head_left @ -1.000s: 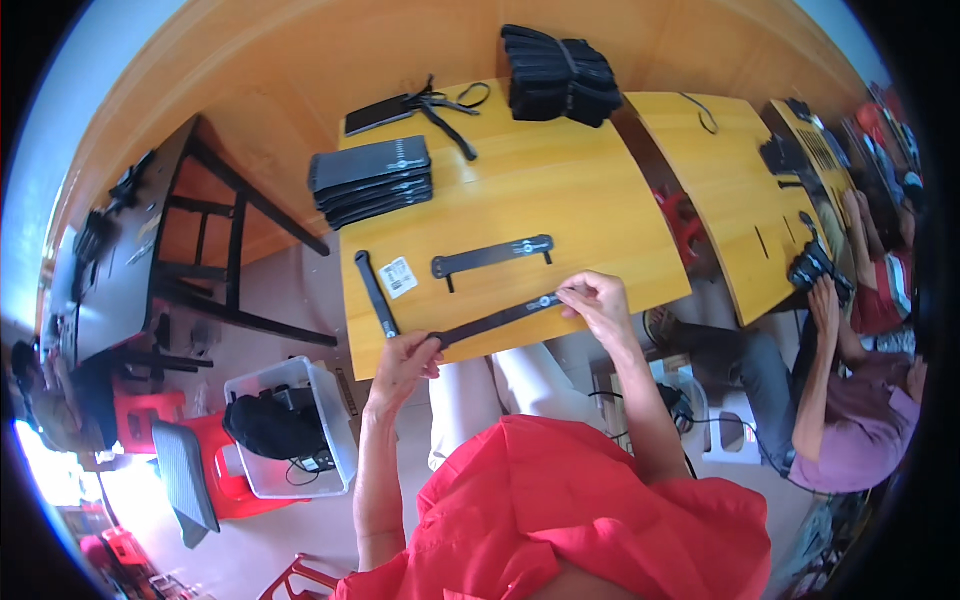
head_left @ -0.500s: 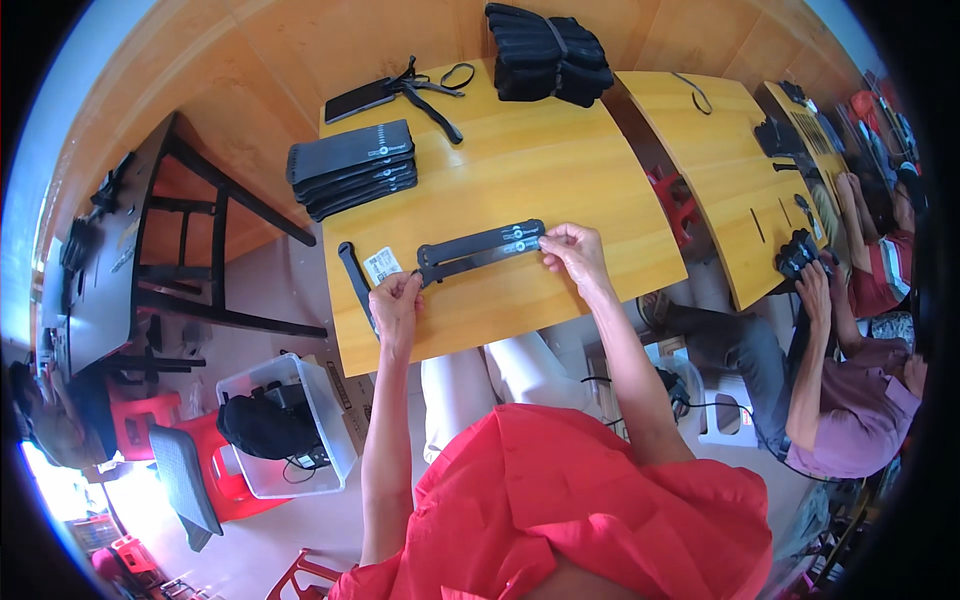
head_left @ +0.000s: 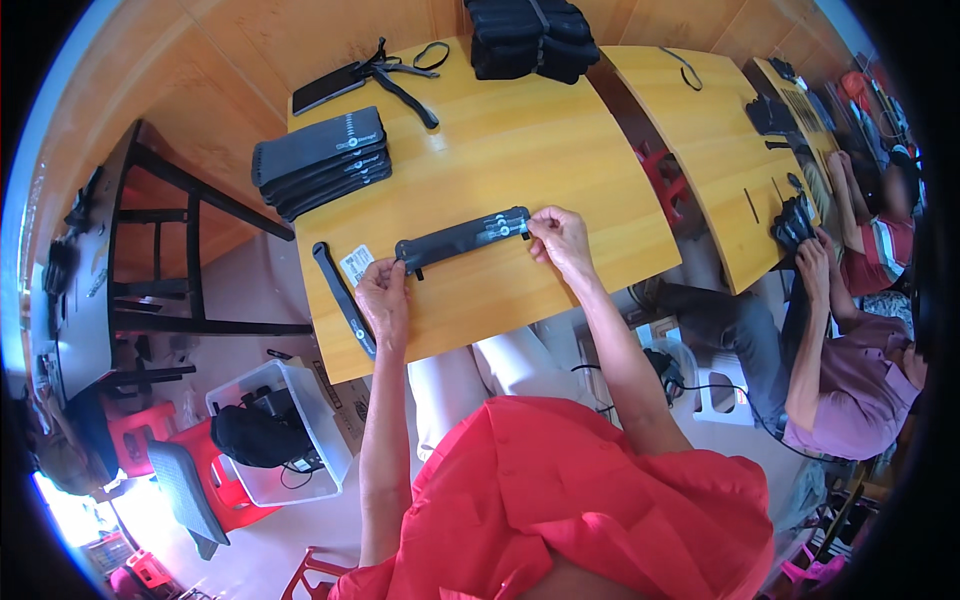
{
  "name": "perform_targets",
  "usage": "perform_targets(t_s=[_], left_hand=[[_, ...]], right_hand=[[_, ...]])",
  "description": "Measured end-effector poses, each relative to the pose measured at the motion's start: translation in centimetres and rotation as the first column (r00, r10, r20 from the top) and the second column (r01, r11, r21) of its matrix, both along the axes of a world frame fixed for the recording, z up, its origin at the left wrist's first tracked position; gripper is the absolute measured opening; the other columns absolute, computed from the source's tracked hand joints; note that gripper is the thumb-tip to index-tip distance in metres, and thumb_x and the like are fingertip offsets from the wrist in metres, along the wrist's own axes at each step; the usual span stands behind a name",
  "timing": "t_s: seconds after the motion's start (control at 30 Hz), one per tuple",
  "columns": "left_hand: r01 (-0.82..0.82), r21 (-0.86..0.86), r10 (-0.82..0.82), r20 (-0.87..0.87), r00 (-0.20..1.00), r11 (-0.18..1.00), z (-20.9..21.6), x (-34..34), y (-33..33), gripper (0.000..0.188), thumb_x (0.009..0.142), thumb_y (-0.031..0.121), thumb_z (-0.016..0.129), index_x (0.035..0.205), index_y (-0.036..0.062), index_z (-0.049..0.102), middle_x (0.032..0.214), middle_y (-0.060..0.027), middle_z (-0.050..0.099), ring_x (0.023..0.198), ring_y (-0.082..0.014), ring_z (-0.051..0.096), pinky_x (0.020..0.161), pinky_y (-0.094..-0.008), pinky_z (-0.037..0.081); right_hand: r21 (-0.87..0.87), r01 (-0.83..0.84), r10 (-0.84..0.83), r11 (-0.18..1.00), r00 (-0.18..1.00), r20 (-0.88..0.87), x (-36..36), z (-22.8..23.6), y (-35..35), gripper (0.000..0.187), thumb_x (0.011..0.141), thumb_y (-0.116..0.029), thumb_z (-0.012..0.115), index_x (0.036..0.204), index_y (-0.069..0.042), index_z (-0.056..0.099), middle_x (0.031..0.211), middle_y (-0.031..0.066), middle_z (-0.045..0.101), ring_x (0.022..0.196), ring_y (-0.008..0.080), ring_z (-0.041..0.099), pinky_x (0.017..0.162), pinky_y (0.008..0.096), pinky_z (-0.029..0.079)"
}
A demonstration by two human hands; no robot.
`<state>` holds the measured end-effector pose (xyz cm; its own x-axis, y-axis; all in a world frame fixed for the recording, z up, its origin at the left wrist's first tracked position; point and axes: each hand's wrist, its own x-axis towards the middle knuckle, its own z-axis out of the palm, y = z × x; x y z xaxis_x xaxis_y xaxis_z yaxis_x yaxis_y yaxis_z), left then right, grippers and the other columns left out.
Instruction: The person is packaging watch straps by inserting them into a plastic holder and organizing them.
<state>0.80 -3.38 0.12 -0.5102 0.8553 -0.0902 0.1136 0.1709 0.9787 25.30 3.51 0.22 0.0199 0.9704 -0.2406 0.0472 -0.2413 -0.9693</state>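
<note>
Flat black straps (head_left: 460,237) with pale print at the right end lie one over the other on the yellow wooden table (head_left: 480,140). My left hand (head_left: 384,300) pinches their left end, where a small dark tab hangs below the edge. At the right end, the thumb and fingers of my right hand (head_left: 560,243) are closed on the straps. A single black strap with a slotted end (head_left: 340,295) lies to the left of my left hand, beside a small white printed card (head_left: 356,263).
A stack of black printed bands (head_left: 322,165) sits at the table's left. Behind it are a phone-like slab (head_left: 328,88) and loose straps (head_left: 405,97). A tied black bundle (head_left: 530,40) stands at the back. On the right, a co-worker's hands (head_left: 815,265) handle something black at another table.
The upper strap has come down over the lower one, so the two now overlap closely. Both hands stay at the ends. The view has shifted slightly.
</note>
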Motion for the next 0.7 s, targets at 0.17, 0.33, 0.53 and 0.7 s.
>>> perform_targets(t_s=[0.17, 0.33, 0.53, 0.7], left_hand=[[-0.011, 0.002, 0.011, -0.038, 0.999, 1.000, -0.05, 0.17, 0.00, 0.010, 0.083, 0.008, 0.061, 0.080, -0.0015, 0.059, 0.061, 0.0001, 0.055, 0.047, -0.0045, 0.046, 0.041, -0.0191, 0.035], [-0.029, -0.002, 0.029, -0.040, 0.999, 1.000, 0.01, 0.22, 0.23, 0.009, 0.083, 0.006, 0.060, 0.081, -0.0023, 0.059, 0.060, -0.0009, 0.056, 0.046, -0.0051, 0.047, 0.042, -0.0196, 0.036], [-0.033, -0.003, 0.033, -0.058, 0.998, 0.999, 0.22, 0.42, 0.33, 0.009, 0.083, 0.006, 0.060, 0.082, -0.0027, 0.058, 0.059, -0.0023, 0.056, 0.046, -0.0061, 0.048, 0.041, -0.0206, 0.037], [-0.049, -0.016, 0.048, -0.069, 0.996, 0.999, 0.09, 0.42, 0.42, 0.009, 0.082, 0.006, 0.061, 0.082, -0.0025, 0.058, 0.059, -0.0036, 0.056, 0.044, -0.0068, 0.049, 0.041, -0.0212, 0.039]], right_hand=[[0.003, 0.026, -0.026, 1.000, 1.000, 0.015, -0.17, -0.12, 0.09, 0.009, 0.081, -0.007, 0.059, 0.079, 0.001, 0.060, 0.061, 0.0039, 0.056, 0.046, 0.0087, 0.055, 0.038, 0.0201, 0.044], [0.008, 0.041, -0.041, 0.999, 0.999, 0.007, -0.28, -0.15, 0.02, 0.010, 0.080, -0.008, 0.061, 0.079, 0.001, 0.060, 0.062, 0.0039, 0.057, 0.045, 0.0086, 0.055, 0.037, 0.0202, 0.044], [-0.019, 0.055, -0.054, 0.998, 0.998, 0.010, -0.26, 0.08, 0.15, 0.008, 0.080, -0.008, 0.061, 0.078, 0.000, 0.061, 0.061, 0.0036, 0.057, 0.044, 0.0084, 0.055, 0.037, 0.0202, 0.044], [-0.007, 0.076, -0.076, 0.997, 0.997, -0.023, -0.47, -0.33, 0.22, 0.008, 0.078, -0.007, 0.063, 0.080, 0.000, 0.060, 0.062, 0.0030, 0.057, 0.042, 0.0070, 0.051, 0.035, 0.0190, 0.042]])
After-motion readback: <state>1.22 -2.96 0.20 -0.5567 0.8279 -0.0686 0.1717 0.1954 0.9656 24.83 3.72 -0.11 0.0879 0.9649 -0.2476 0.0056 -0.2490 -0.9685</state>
